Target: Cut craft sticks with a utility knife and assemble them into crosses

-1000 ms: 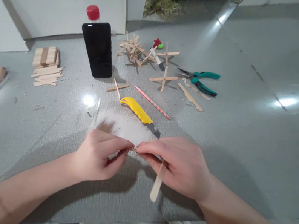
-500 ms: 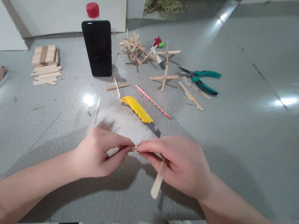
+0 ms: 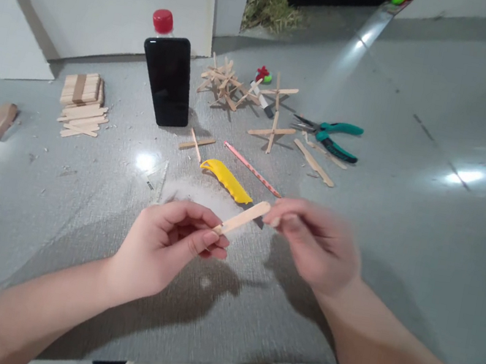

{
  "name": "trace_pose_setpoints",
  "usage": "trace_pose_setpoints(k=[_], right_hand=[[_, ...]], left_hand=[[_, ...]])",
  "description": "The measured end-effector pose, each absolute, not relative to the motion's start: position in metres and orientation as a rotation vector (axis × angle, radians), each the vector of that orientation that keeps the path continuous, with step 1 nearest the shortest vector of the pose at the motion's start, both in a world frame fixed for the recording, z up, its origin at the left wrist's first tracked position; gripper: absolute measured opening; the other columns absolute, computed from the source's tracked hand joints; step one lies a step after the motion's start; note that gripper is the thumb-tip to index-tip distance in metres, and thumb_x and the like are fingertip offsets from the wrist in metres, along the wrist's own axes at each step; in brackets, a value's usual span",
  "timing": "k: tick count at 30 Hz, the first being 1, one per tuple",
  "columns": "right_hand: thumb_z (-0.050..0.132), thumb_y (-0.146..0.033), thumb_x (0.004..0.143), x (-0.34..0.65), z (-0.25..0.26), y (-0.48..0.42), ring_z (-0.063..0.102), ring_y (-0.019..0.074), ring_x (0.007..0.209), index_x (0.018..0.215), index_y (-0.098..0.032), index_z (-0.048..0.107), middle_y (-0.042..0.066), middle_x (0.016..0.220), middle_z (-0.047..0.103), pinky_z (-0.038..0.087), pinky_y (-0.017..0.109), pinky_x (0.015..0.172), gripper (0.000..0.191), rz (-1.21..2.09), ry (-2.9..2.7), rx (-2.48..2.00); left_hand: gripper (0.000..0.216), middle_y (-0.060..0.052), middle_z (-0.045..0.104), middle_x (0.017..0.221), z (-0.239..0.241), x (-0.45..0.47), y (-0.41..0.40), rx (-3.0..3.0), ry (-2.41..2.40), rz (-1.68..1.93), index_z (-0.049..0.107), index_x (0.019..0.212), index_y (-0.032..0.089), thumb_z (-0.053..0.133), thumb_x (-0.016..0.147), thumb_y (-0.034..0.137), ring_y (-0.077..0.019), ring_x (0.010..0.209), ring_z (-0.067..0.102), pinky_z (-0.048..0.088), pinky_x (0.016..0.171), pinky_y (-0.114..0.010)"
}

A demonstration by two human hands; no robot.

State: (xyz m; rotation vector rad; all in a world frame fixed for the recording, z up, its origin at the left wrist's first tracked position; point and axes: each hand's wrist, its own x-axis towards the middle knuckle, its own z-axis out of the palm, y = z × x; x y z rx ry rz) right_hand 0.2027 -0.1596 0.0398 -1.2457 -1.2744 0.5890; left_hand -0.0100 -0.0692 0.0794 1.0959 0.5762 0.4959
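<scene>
1. Pinched between the thumb and fingers of the left hand [image 3: 166, 250], a flat wooden stick [image 3: 244, 218] juts up and to the right in the head view. Only its near end is held, which presumably leaves most of its length free for the other hand to reach.
2. At the stick's far end is the right hand [image 3: 319, 251], its thumb and forefinger drawn close together. Motion blur hides whether they touch the stick or hold anything, so I cannot tell its grip.
3. Both hands are raised over the near part of the table [image 3: 399, 251], casting shadows there; that height probably lets the stick be turned without scraping the surface.
4. Just beyond the stick lies the yellow cutter [image 3: 227, 180], blade end toward the right hand and partly hidden by the stick. Beside it is a pink pencil [image 3: 252, 170]; both seem placed for a short reach.
5. Farther right, the green-handled pliers [image 3: 343, 128] rest with handles spread and nose pointing left, near some loose slivers.
6. Crossed sticks [image 3: 226, 85] form a heap beyond the cutter, while a banded bundle [image 3: 83, 89] sits well to the left, the band apparently keeping the plain sticks together.
7. Behind these, a phone [image 3: 166, 81] stands tilted, apparently propped against the red-capped bottle [image 3: 163, 21].
</scene>
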Motion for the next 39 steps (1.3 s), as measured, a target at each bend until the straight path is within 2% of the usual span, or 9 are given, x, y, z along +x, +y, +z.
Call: trace_pose_setpoints(k=[2,4,11,21,26,30,39], right_hand=[[0.054,-0.042,0.103,0.203,0.040,-0.157,0.048,0.0106,0.053,0.079,-0.021,0.066,-0.002,0.063,0.057,0.034,0.026,0.050,0.035,0.584,-1.429,-1.311],[0.048,-0.046,0.105,0.200,0.040,-0.155,0.052,0.0105,0.054,0.078,-0.020,0.063,-0.002,0.061,0.058,0.037,0.025,0.052,0.040,0.544,-1.525,-1.338],[0.041,-0.042,0.108,0.188,0.043,-0.159,0.062,0.0128,0.066,0.091,-0.020,0.065,0.001,0.076,0.067,0.045,0.026,0.061,0.036,0.441,-1.627,-1.323],[0.039,-0.038,0.108,0.185,0.044,-0.159,0.065,0.0152,0.071,0.093,-0.020,0.066,0.004,0.079,0.069,0.050,0.028,0.065,0.036,0.486,-1.685,-1.233],[0.046,-0.025,0.105,0.184,0.044,-0.159,0.064,0.0159,0.069,0.097,-0.021,0.066,0.004,0.077,0.069,0.050,0.029,0.064,0.023,0.452,-1.689,-1.151],[0.047,-0.018,0.101,0.183,0.042,-0.160,0.065,0.0188,0.071,0.103,-0.023,0.068,0.006,0.079,0.070,0.053,0.033,0.064,0.022,0.442,-1.668,-1.104],[0.067,-0.017,0.093,0.182,0.026,-0.159,0.066,0.0165,0.075,0.112,-0.029,0.072,0.003,0.089,0.069,0.055,0.031,0.067,0.023,0.630,-1.549,-0.933]], left_hand=[[0.002,0.003,0.077,0.083,0.081,-0.011,-0.071,1.101,0.552,0.529,0.070,0.093,0.018,0.072,0.091,0.017,-0.0073,0.074,0.076,0.063,0.072,-0.013],[0.003,0.003,0.077,0.083,0.081,-0.012,-0.072,1.132,0.543,0.546,0.072,0.093,0.018,0.072,0.091,0.017,-0.0068,0.074,0.075,0.063,0.072,-0.013],[0.009,0.003,0.078,0.084,0.080,-0.012,-0.076,1.184,0.556,0.515,0.075,0.094,0.019,0.070,0.090,0.012,-0.0059,0.072,0.075,0.061,0.071,-0.009],[0.015,0.001,0.079,0.086,0.082,-0.013,-0.077,1.221,0.564,0.473,0.077,0.100,0.020,0.069,0.090,0.012,-0.0065,0.073,0.075,0.060,0.071,-0.009],[0.012,-0.001,0.078,0.082,0.086,-0.013,-0.078,1.210,0.590,0.435,0.077,0.097,0.018,0.069,0.089,0.013,-0.0061,0.068,0.073,0.059,0.068,-0.010],[0.010,0.002,0.073,0.068,0.089,-0.014,-0.079,1.180,0.616,0.383,0.076,0.094,0.019,0.068,0.089,0.016,-0.0038,0.060,0.065,0.055,0.062,-0.008],[0.009,0.002,0.065,0.065,0.094,-0.013,-0.082,1.121,0.596,0.249,0.071,0.089,0.018,0.062,0.091,0.017,-0.0048,0.054,0.057,0.045,0.050,-0.011]])
